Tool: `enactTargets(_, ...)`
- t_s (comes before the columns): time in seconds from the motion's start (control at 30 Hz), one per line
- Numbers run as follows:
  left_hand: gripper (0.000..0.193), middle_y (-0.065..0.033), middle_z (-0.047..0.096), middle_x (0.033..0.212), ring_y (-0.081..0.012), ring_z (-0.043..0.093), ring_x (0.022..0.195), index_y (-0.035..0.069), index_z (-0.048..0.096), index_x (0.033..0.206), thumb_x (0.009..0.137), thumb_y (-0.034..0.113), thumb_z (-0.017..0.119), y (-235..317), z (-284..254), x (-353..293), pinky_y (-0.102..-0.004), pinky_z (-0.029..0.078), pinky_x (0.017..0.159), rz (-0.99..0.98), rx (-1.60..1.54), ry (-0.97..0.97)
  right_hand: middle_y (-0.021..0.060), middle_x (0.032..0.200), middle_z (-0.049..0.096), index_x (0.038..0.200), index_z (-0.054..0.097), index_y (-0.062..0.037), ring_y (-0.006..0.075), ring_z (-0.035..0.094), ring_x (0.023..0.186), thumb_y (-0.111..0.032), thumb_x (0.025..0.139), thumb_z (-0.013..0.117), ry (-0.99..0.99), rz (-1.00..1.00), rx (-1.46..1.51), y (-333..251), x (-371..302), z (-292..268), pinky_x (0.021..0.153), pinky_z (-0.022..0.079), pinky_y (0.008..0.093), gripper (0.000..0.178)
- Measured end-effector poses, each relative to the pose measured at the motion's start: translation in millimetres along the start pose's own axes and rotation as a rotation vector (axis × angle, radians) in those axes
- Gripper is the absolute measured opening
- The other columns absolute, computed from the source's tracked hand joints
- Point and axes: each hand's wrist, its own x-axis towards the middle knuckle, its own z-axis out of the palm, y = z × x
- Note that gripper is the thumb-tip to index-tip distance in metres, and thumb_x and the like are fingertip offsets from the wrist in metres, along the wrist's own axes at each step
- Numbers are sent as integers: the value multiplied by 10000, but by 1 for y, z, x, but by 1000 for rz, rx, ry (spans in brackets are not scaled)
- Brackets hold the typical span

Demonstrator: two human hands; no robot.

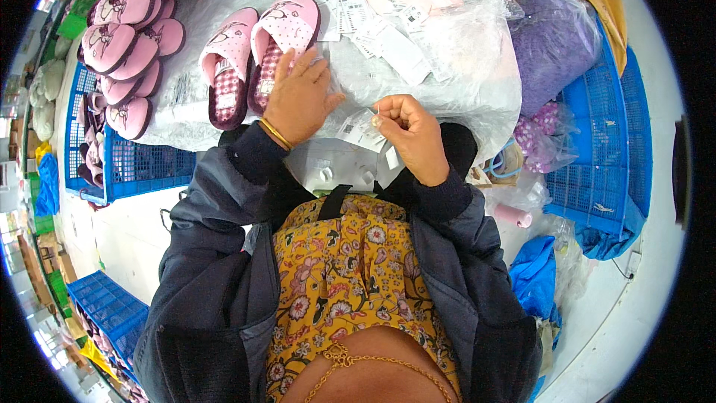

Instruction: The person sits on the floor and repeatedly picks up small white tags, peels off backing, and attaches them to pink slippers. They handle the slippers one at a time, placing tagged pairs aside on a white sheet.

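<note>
A pair of pink slippers with maroon checked insoles lies on the plastic-covered table [179,82]. My left hand [298,101] rests with fingers stretched out over the right slipper [287,19], covering part of its opening. Beside it, the left slipper [226,48] stands free of my hands. At the near table edge, my right hand [412,134] is closed in a pinch on something small and whitish with a thin strand. White paper tags [360,131] lie or hang right beside those fingertips; whether the strand joins them I cannot tell.
Loose white tags [365,19] spread over the far middle of the table. Stacked pink slippers [123,45] fill the left side, above a blue crate [149,160]. To the right are a purple bundle in clear plastic [556,41] and blue crates [589,157].
</note>
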Motion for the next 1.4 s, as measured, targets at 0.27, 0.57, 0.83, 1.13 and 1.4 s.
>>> enactTargets(0.27,428,-147,598,1274,-299,492,1263,0,593,1226,835,173,624,-7,-3,-3,-460,317,1102,-4,-154,26,7,878,647,1055,617,0,44,570,771,-25,904,669,4,-25,-1,1,3,-1,695,477,209,162)
enactTargets(0.57,432,-56,655,1106,-240,534,1164,138,647,1177,749,186,686,-42,-9,27,-424,340,1010,43,-114,-145,14,882,660,1049,617,2,46,581,767,-19,897,673,18,-36,6,7,1,-4,684,481,210,163)
enactTargets(0.83,358,-35,658,1036,-237,535,1106,137,670,1089,741,203,720,-57,-9,46,-429,342,1000,273,-13,-56,27,878,665,1051,620,6,51,583,766,-25,891,681,25,-19,30,4,-2,-3,686,480,211,173)
enactTargets(1.13,366,-27,661,943,-245,566,1031,123,659,1078,719,175,708,-56,-4,50,-412,366,963,155,-79,-36,31,876,671,1053,622,1,52,589,764,-21,887,683,33,-29,53,12,-6,-5,688,484,215,178)
enactTargets(1.4,121,-35,643,814,-245,601,853,135,684,841,723,164,689,-81,-2,71,-404,446,791,183,-252,-153,40,883,681,1061,619,-2,61,605,775,-27,890,681,42,-28,37,6,-7,-3,694,493,222,184)
